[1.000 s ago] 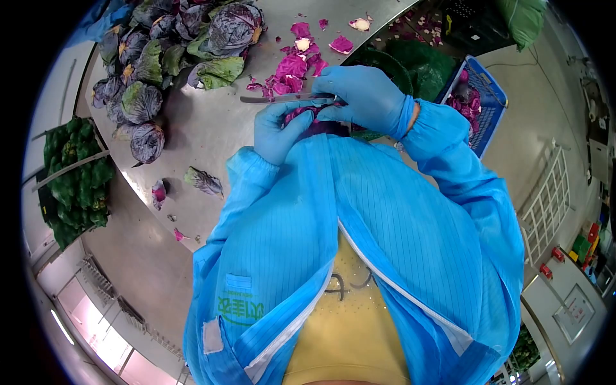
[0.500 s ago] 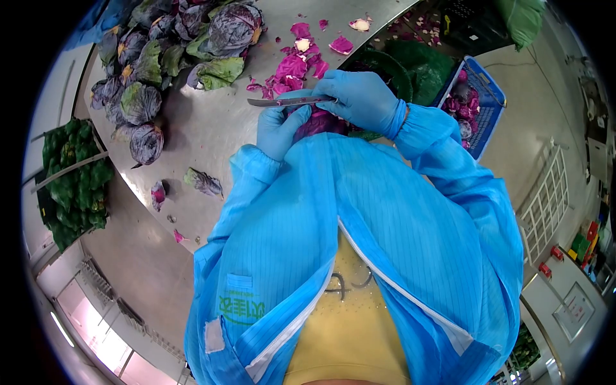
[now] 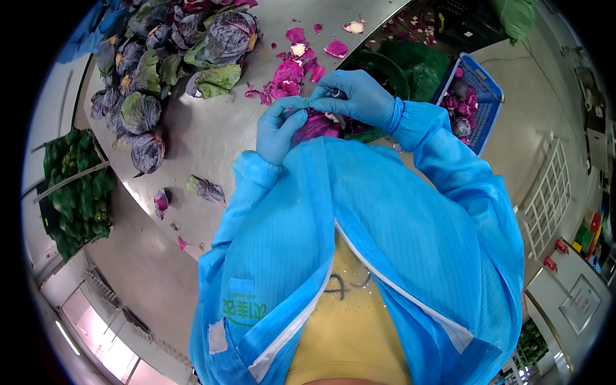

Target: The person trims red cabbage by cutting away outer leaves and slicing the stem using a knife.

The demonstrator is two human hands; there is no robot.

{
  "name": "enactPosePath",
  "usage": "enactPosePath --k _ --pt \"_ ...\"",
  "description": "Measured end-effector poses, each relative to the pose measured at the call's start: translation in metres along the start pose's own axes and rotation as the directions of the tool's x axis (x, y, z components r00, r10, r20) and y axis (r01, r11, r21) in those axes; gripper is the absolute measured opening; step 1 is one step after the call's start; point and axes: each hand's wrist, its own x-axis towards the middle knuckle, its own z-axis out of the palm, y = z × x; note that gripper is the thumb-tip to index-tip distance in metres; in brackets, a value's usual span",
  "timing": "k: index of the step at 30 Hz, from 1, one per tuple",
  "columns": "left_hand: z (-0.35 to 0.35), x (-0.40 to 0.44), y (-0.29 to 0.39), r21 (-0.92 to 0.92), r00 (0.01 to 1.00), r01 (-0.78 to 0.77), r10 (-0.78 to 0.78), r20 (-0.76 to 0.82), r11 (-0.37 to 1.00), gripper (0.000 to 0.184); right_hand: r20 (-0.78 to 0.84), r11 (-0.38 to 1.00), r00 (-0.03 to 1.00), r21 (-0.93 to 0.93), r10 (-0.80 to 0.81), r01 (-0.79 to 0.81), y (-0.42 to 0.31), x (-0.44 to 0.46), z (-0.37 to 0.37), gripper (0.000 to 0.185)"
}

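A peeled red cabbage (image 3: 316,128) is close against the front of my blue smock, its lower part hidden. My left hand (image 3: 280,131) is closed on its left side, thumb toward the top. My right hand (image 3: 362,99) is over the cabbage's upper right, fingers curled and fingertips meeting those of my left hand. A small dark part of the knife (image 3: 335,93) shows between the right fingers; its blade is out of sight. Beyond the hands, torn purple leaves and trimmings (image 3: 287,74) lie on the steel table.
Unpeeled red cabbages (image 3: 141,112) are heaped at the table's left. A blue crate (image 3: 491,102) with peeled cabbages stands at right, beside a dark green bag (image 3: 417,67). Green net sacks (image 3: 77,192) stand at far left; a white rack (image 3: 545,192) is at right.
The knife blade, stretched leftward above the cabbage before, is no longer visible. My right hand has turned and its fingers have come to the left fingertips. More of the cabbage shows.
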Motion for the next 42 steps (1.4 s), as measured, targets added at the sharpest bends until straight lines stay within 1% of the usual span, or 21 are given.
enactPosePath --k 2,4,5,7,9,11,15,17,18,20,23,24,25,26,27,28,31,33,34,38,42 --pt "0.001 -0.001 0.001 -0.029 1.000 -0.029 0.030 0.010 0.999 0.023 0.060 0.999 0.998 0.049 -0.018 0.015 -0.001 0.004 -0.006 0.027" --pt "0.000 -0.002 0.000 -0.007 1.000 -0.003 0.003 0.013 1.000 0.022 0.245 0.997 0.969 -0.060 -0.040 0.056 0.000 0.014 -0.011 0.028" --pt "-0.001 -0.001 -0.001 0.015 1.000 0.020 -0.020 0.018 1.000 0.022 0.243 0.997 0.969 -0.058 -0.039 0.055 0.001 0.019 -0.014 0.028" --pt "0.000 0.000 0.001 0.018 0.999 0.004 -0.005 0.043 1.000 0.022 0.396 0.992 0.918 -0.120 0.009 0.042 -0.004 0.029 -0.019 0.027" --pt "0.000 0.000 0.002 0.021 0.998 -0.012 0.011 0.063 1.000 0.022 0.406 0.982 0.914 -0.165 -0.015 0.090 -0.010 0.035 -0.019 0.025" --pt "0.000 -0.001 0.002 0.003 0.999 -0.005 0.005 0.046 1.000 0.023 0.426 0.923 0.905 -0.338 -0.025 0.185 -0.012 0.041 -0.016 0.025" --pt "-0.001 -0.004 0.005 0.008 1.000 0.029 -0.029 -0.008 1.000 0.024 0.381 0.890 0.923 -0.399 -0.059 0.222 -0.013 0.041 -0.009 0.019" --pt "0.000 -0.005 0.011 0.027 0.991 0.136 -0.136 -0.003 0.990 0.024 0.387 0.845 0.922 -0.498 0.018 0.193 -0.024 0.037 -0.008 0.016" --pt "-0.001 -0.007 0.009 0.024 0.991 0.135 -0.135 -0.009 0.991 0.024 0.393 0.845 0.919 -0.498 0.017 0.197 -0.025 0.034 -0.005 0.016" --pt "-0.005 -0.007 0.002 0.062 0.989 0.135 -0.131 -0.068 0.989 0.024 0.312 0.786 0.945 -0.558 -0.099 0.267 -0.023 0.028 0.002 0.019" --pt "-0.009 -0.008 0.002 0.116 0.998 0.058 -0.055 -0.025 0.992 0.024 0.326 0.697 0.940 -0.652 -0.097 0.298 -0.024 0.021 0.012 0.018" --pt "-0.009 -0.008 0.000 0.115 0.998 0.058 -0.055 -0.028 0.992 0.024 0.308 0.706 0.938 -0.628 -0.161 0.327 -0.018 0.018 0.014 0.017" --pt "-0.008 -0.009 -0.003 0.025 0.996 0.083 -0.082 -0.036 0.996 0.023 0.311 0.707 0.937 -0.626 -0.161 0.329 -0.014 0.017 0.014 0.017" --pt "-0.008 -0.010 -0.005 -0.065 0.993 0.105 -0.108 -0.043 0.992 0.023 0.269 0.777 0.953 -0.566 -0.142 0.275 -0.011 0.016 0.014 0.018" --pt "-0.006 -0.009 -0.003 -0.068 0.993 0.107 -0.110 -0.050 0.992 0.023 0.228 0.838 0.966 -0.499 -0.118 0.220 -0.008 0.015 0.013 0.018" --pt "-0.003 -0.009 0.001 -0.039 0.991 0.117 -0.119 -0.058 0.992 0.023 0.169 0.881 0.972 -0.420 -0.162 0.220 -0.004 0.012 0.012 0.018" --pt "0.002 -0.006 0.006 -0.031 0.992 0.100 -0.102 -0.067 0.994 0.023 0.141 0.903 0.972 -0.362 -0.190 0.229 0.005 0.011 0.012 0.018" --pt "-0.003 -0.005 0.002 -0.068 0.985 0.159 -0.164 -0.059 0.985 0.023 0.099 0.904 0.971 -0.355 -0.217 0.238 0.006 0.008 0.013 0.017" --pt "-0.005 -0.006 0.002 0.009 0.972 0.214 -0.212 -0.097 0.977 0.023 0.117 0.892 0.972 -0.387 -0.206 0.235 0.004 0.007 0.013 0.017" --pt "-0.006 -0.003 -0.001 0.008 0.980 0.173 -0.171 -0.098 0.985 0.023 0.198 0.805 0.954 -0.514 -0.226 0.297 -0.001 0.004 0.012 0.016" --pt "-0.007 -0.005 -0.007 -0.078 0.987 0.134 -0.141 -0.079 0.988 0.024 0.120 0.837 0.938 -0.426 -0.324 0.343 0.010 0.002 0.015 0.015"
